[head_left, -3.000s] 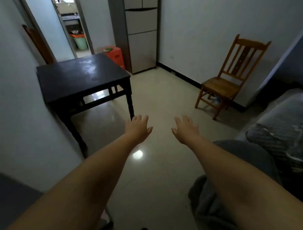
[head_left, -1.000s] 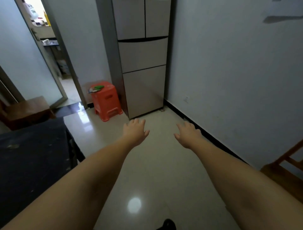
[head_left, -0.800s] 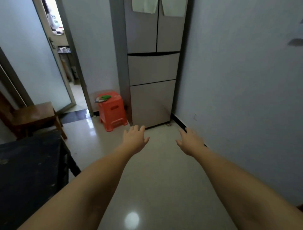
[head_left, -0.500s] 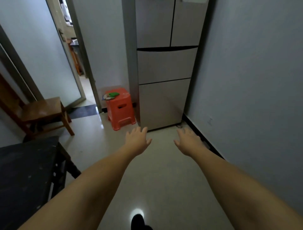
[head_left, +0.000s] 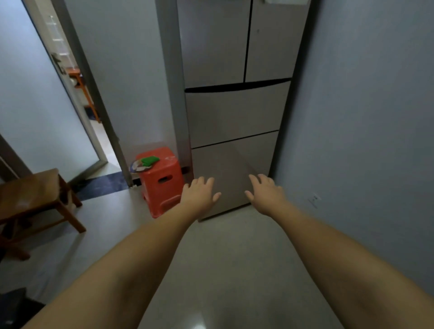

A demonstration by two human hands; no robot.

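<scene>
Before the smooth boxy fridge (head_left: 234, 112), left hand (head_left: 199, 196) and right hand (head_left: 266, 193), fingers (head_left: 207, 182) spread, empty.

No text, brand, number or sign can be read; fridge (head_left: 234, 112) door fronts show no legible badge; white sheet (head_left: 286, 1) at the top of the fridge's right door is cut by the picture edge, nothing readable on it; round printed card (head_left: 139, 167) on the red stool (head_left: 164, 187) shows only coloured patches, too blurred to read.
</scene>
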